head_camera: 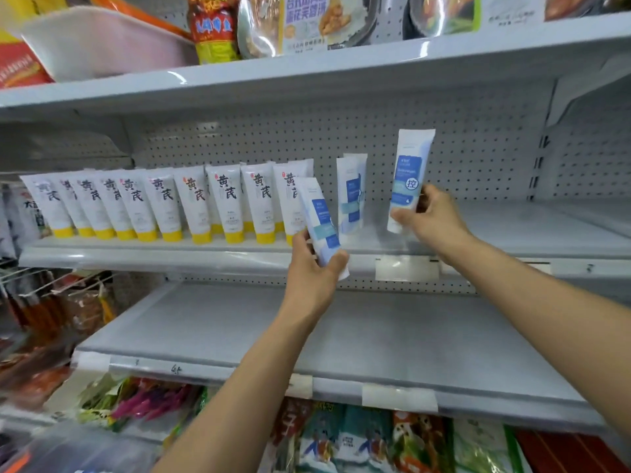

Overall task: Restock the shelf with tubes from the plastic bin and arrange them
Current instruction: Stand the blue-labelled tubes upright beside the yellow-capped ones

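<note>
Both hands are at the middle shelf point(529, 233). The left hand point(312, 268) grips the lower end of a blue-and-white tube point(319, 216), fingers and thumb curled round it. The right hand point(432, 216) pinches a second blue-and-white tube point(408, 179) near its bottom, between thumb and fingers. The left-hand tube leans with its top to the left, in front of the shelf's front edge, and overlaps the last tube of the yellow-capped row from this angle. The right-hand tube is nearly upright over the shelf board; whether its foot touches the board cannot be told. Between the two held tubes a pair of matching tubes point(351, 196) stands on the board, one close behind the other. To their left a row of white tubes with yellow caps point(164, 206) stands cap-down before the pegboard back panel point(478, 148). Below is a grey lower shelf point(239, 329) with paper labels on its front rail. The top shelf point(375, 59) carries snack packets point(307, 22) and a pale plastic tub point(102, 42).
</note>
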`<state>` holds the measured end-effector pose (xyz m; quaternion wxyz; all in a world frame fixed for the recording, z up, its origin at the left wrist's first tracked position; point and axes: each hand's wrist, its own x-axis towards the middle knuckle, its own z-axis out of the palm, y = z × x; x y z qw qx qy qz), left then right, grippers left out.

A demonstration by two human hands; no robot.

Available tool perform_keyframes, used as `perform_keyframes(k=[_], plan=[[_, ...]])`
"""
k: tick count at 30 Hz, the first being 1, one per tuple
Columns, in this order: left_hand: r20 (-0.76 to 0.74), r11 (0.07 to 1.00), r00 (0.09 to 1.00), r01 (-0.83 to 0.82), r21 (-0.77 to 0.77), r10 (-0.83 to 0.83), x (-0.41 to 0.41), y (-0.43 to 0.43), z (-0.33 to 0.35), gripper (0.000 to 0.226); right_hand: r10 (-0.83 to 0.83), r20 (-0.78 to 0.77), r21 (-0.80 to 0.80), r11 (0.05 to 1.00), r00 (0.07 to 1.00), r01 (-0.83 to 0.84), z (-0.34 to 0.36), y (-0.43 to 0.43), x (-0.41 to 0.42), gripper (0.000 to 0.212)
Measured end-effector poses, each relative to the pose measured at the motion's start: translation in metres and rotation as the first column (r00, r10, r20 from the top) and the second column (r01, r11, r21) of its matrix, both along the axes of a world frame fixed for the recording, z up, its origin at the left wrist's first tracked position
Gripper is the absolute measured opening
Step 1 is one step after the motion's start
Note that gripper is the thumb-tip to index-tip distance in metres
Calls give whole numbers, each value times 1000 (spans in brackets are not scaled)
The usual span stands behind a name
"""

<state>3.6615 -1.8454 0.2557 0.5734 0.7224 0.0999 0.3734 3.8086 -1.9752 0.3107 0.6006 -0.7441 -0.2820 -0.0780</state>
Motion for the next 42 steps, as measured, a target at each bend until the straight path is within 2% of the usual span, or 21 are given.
perform_keyframes(k=[9, 22, 25, 27, 29, 31, 33, 35, 37, 39, 42], plan=[[5, 998, 1000, -12, 54, 12, 35, 23, 9, 52, -73, 28, -229, 970, 997, 78, -8, 37, 65, 40], [-1, 999, 1000, -3, 33, 3, 47, 30, 7, 50, -85, 87, -317, 942, 993, 108, -12, 51, 95, 46], [15, 1000, 1000, -4, 6, 4, 43, 26, 7, 51, -100, 38, -357, 928, 994, 107, -13, 45, 92, 56], [22, 1000, 1000, 0, -19, 1, 39, 23, 8, 48, -176, 39, -386, 905, 984, 178, -13, 37, 87, 66], [29, 998, 999, 15, -59, -13, 34, 19, 9, 43, -218, 145, -342, 904, 965, 255, -15, 29, 78, 58], [38, 995, 999, 21, -95, -17, 30, 15, 11, 38, -128, 209, -231, 957, 969, 176, -17, 22, 61, 35], [43, 991, 999, 22, -129, -17, 27, 10, 14, 31, 54, 202, -194, 981, 978, -14, -15, 16, 38, 22], [36, 984, 999, 35, -174, -29, 26, 5, 16, 26, 262, 148, -267, 939, 954, -217, -12, 11, 12, 25], [24, 977, 998, 56, -205, -52, 26, 0, 17, 27, 404, 59, -324, 873, 913, -366, -10, 9, -10, 38], [27, 971, 996, 87, -224, -83, 26, -6, 18, 31, 446, 33, -359, 841, 894, -406, -11, 10, -24, 50], [50, 962, 992, 123, -242, -115, 26, -15, 18, 37, 401, 118, -416, 851, 908, -322, -16, 15, -32, 51]])
